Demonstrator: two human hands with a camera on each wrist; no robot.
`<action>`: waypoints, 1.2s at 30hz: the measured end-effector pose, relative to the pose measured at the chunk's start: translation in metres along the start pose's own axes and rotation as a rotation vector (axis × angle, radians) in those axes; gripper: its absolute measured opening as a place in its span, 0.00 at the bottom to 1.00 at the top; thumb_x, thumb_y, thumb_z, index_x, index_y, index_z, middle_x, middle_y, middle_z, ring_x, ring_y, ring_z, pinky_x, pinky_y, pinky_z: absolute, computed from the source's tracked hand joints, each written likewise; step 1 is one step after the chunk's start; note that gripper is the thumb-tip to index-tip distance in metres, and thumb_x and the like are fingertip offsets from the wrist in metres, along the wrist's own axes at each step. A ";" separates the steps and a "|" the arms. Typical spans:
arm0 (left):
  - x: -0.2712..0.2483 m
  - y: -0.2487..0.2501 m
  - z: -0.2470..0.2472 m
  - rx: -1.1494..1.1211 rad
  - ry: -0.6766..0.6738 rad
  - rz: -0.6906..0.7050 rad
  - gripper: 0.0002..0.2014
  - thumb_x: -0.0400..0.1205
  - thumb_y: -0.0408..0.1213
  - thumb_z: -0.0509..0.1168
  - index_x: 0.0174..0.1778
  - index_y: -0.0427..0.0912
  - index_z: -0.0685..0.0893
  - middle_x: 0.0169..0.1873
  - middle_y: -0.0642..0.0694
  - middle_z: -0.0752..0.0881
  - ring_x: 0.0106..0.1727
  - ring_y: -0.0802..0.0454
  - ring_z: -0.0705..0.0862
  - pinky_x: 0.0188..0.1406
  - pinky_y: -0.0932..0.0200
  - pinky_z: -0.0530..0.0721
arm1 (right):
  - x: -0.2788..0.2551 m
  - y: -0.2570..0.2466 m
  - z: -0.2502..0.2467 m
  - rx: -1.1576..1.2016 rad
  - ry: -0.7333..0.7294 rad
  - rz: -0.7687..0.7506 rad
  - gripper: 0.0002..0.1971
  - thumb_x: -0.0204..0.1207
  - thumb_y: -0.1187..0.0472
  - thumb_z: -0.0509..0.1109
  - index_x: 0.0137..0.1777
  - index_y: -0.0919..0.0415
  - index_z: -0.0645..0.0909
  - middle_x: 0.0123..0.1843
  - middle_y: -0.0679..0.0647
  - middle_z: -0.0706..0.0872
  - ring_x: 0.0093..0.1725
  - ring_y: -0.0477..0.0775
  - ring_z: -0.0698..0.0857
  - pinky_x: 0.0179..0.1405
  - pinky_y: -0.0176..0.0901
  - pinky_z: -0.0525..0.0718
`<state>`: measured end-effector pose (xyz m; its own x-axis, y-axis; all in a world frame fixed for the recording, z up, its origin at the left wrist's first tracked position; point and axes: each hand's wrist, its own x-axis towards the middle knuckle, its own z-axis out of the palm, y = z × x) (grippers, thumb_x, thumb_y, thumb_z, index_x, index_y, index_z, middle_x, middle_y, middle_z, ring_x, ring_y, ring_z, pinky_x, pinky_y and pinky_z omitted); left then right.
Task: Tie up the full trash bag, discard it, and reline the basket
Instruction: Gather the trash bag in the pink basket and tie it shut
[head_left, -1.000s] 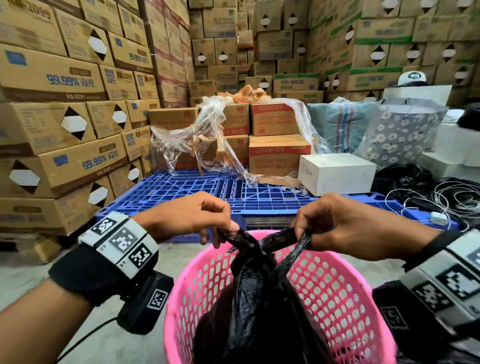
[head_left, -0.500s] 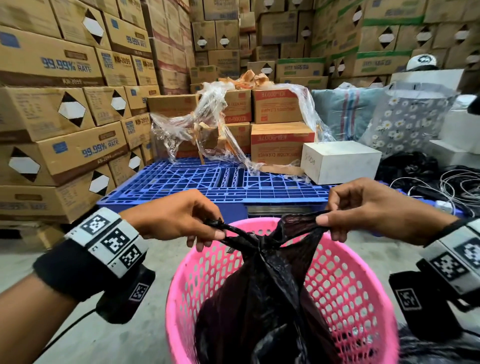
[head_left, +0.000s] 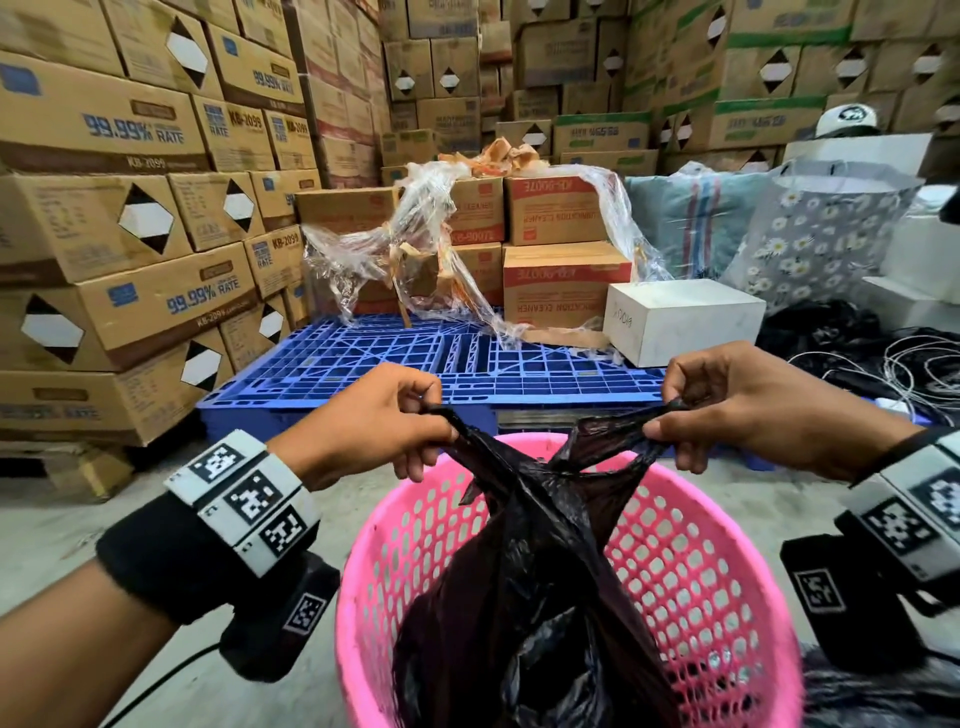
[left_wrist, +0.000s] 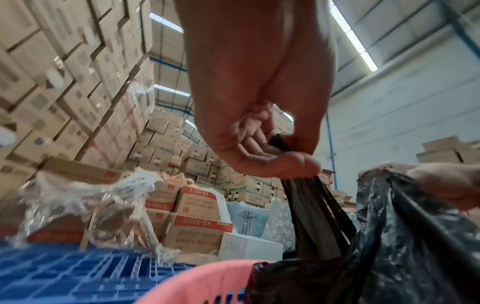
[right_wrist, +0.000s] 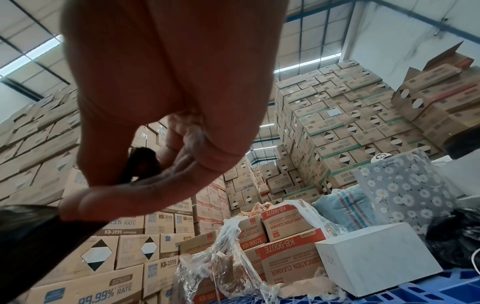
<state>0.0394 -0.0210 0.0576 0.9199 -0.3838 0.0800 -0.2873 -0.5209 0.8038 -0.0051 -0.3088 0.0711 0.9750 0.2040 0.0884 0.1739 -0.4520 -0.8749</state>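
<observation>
My hands have drawn further apart over the last second, so the two ends of the black trash bag (head_left: 535, 571) now stretch taut and cross low between them; I judge the first knot is being cinched, with discarding and relining not yet begun. On the left, my left hand (head_left: 374, 421) pinches one twisted end between thumb and curled fingers. In the middle, the bag sits inside the pink basket (head_left: 727, 587), a perforated tub standing on the concrete floor (head_left: 47, 540); what the bag holds is hidden. On the right, my right hand (head_left: 748, 410) pinches the other end the same way.
</observation>
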 end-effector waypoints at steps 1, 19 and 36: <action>0.000 0.001 0.002 -0.041 0.009 -0.009 0.13 0.78 0.31 0.69 0.30 0.35 0.74 0.21 0.38 0.84 0.18 0.47 0.82 0.18 0.61 0.79 | 0.001 0.002 0.000 -0.021 -0.007 0.016 0.11 0.68 0.76 0.73 0.33 0.67 0.73 0.22 0.65 0.85 0.16 0.52 0.83 0.15 0.33 0.79; -0.012 0.011 -0.017 0.615 -0.398 -0.074 0.17 0.82 0.46 0.64 0.30 0.40 0.85 0.16 0.51 0.77 0.17 0.56 0.73 0.18 0.68 0.71 | -0.006 -0.010 -0.004 -0.146 0.040 0.036 0.10 0.69 0.75 0.73 0.48 0.67 0.78 0.26 0.67 0.86 0.18 0.53 0.84 0.15 0.33 0.80; 0.002 0.044 0.056 -0.372 -0.234 -0.003 0.17 0.85 0.45 0.56 0.30 0.46 0.76 0.16 0.56 0.69 0.16 0.63 0.63 0.16 0.70 0.58 | 0.006 -0.046 0.035 0.215 -0.048 -0.081 0.04 0.69 0.78 0.71 0.38 0.72 0.82 0.28 0.64 0.87 0.22 0.51 0.87 0.23 0.35 0.87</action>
<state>0.0140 -0.0873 0.0599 0.8234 -0.5670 -0.0240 -0.1297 -0.2292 0.9647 -0.0124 -0.2565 0.0952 0.9505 0.2750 0.1443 0.2128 -0.2383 -0.9476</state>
